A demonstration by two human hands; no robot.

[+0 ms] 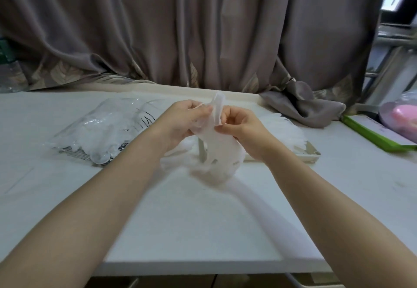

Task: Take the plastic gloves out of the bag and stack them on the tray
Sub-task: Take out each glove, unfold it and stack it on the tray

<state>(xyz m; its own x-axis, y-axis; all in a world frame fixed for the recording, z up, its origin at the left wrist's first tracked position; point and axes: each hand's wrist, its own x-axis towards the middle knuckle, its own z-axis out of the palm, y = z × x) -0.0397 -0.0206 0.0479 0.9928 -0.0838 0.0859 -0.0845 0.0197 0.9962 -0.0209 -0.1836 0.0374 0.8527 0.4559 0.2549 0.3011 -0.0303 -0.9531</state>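
Both hands hold a thin, translucent plastic glove [220, 145] up above the white table. My left hand [187, 120] pinches its upper edge from the left. My right hand [239, 125] pinches the same edge from the right, fingers curled. The glove hangs down with its fingers toward the table. A clear plastic bag [99, 134] with several more gloves inside lies flat at the left. Behind my right hand stands the pale tray [312, 155], with several white gloves [286, 133] lying on it, partly hidden by my wrist.
A grey curtain [203, 28] hangs behind the table, and its end [302, 104] is bunched on the table at the back right. A green-edged flat box [379, 134] and a pink object in a bag [404, 113] lie at the far right. The table's front edge [214, 265] is near my elbows.
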